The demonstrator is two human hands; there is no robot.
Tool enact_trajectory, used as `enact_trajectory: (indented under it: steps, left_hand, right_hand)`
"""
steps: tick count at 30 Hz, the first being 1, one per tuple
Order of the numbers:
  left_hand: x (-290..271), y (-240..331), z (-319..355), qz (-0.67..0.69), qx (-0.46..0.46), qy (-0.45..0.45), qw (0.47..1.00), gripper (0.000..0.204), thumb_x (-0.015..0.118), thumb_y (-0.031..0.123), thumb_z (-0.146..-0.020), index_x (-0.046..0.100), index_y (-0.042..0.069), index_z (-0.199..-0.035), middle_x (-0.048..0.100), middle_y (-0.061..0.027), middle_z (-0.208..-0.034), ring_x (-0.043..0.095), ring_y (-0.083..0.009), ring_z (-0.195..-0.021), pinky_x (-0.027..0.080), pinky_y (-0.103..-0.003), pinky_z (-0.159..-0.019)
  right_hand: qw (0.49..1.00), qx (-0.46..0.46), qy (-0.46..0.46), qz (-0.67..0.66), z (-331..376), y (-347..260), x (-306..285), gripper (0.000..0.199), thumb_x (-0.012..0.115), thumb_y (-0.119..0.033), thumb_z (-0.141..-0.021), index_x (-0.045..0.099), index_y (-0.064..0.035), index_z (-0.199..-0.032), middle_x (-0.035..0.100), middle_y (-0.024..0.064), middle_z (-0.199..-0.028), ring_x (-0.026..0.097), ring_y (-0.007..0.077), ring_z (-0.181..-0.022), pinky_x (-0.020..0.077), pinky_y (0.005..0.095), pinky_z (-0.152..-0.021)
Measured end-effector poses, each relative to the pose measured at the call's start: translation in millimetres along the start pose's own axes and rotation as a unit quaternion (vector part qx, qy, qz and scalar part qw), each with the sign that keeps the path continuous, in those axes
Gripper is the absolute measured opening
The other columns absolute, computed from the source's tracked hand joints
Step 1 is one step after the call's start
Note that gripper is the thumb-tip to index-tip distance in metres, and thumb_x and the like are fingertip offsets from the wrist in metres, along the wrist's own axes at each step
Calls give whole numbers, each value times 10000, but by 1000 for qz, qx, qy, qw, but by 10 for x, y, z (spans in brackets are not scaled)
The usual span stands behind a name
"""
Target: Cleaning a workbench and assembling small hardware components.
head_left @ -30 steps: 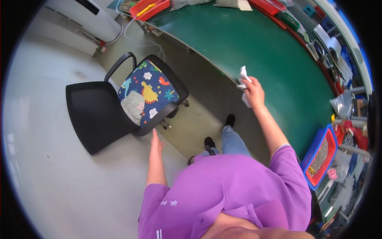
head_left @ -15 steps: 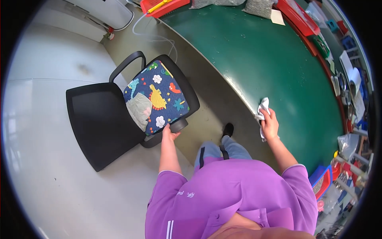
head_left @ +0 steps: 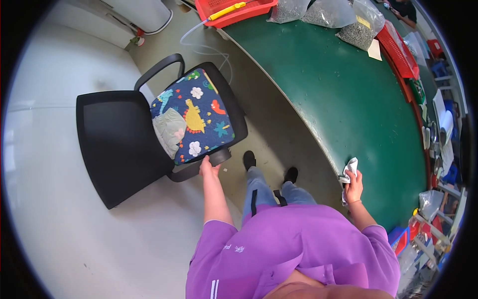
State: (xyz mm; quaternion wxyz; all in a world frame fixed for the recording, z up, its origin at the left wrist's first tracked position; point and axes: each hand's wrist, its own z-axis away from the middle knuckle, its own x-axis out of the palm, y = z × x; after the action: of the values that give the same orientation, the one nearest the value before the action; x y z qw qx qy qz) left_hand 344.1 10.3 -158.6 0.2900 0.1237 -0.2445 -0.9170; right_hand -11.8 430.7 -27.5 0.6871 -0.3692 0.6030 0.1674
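My left hand (head_left: 208, 167) grips the near armrest (head_left: 187, 173) of a black office chair (head_left: 117, 144), its fingers curled round the front end. On the chair's seat lies a dark blue cushion (head_left: 209, 127) with a dinosaur pattern, and a crumpled pale grey cloth (head_left: 170, 130) rests on it by the backrest. At the near edge of the green-topped table (head_left: 318, 94), my right hand (head_left: 354, 188) is closed round a crumpled white cloth (head_left: 351, 168). Part of the cloth hangs below the hand.
At the table's far end are a red plastic basket (head_left: 234, 14) with a yellow-handled tool (head_left: 228, 11) and several clear bags of small grey parts (head_left: 329, 13). A thin clear hose (head_left: 199, 47) trails down to the floor. Another red basket (head_left: 401, 55) stands along the right side.
My right hand has moved right and nearer with the white cloth along the table edge. The view has shifted; both my feet now show, and my left hand keeps its hold on the armrest.
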Motion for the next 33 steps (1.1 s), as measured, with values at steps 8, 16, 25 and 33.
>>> enact_trajectory:
  steps: [8,16,25,33]
  left_hand:
    - [417,297,-787,-33,-107,-81,990,305,499,116,-911,447,8,-1191,548,-167,-1157,597,-333,-978,532,-534,-751]
    - [1106,587,-853,-237,-202,-65,948,417,411,318,-948,356,84,-1289,391,-135,-1294,586,-331,-977,467,-549,-857]
    - [1247,1028,-461,-482,355,-275,752,175,570,152,-860,611,13,-959,644,-125,-897,596,-252,-872,479,-374,-745]
    - [1371,1252,-904,-652,443,-154,596,229,658,252,-747,680,46,-844,662,-153,-856,626,-326,-823,486,-424,-739]
  right_hand:
    - [987,94,-89,91,479,-106,-635,565,506,107,-649,522,-205,-1120,464,165,-1191,532,400,-980,472,445,-795]
    - [970,147,-146,131,468,-844,-1124,529,582,60,-651,525,-216,-1099,492,122,-1154,531,355,-989,472,410,-801]
    - [969,183,-125,108,462,-1097,-1236,513,512,90,-644,577,-195,-1065,527,114,-1133,563,344,-960,498,391,-754]
    - [996,69,-54,8,-1577,-2324,-651,460,532,67,-686,615,-208,-1045,543,81,-1120,593,304,-927,502,365,-750]
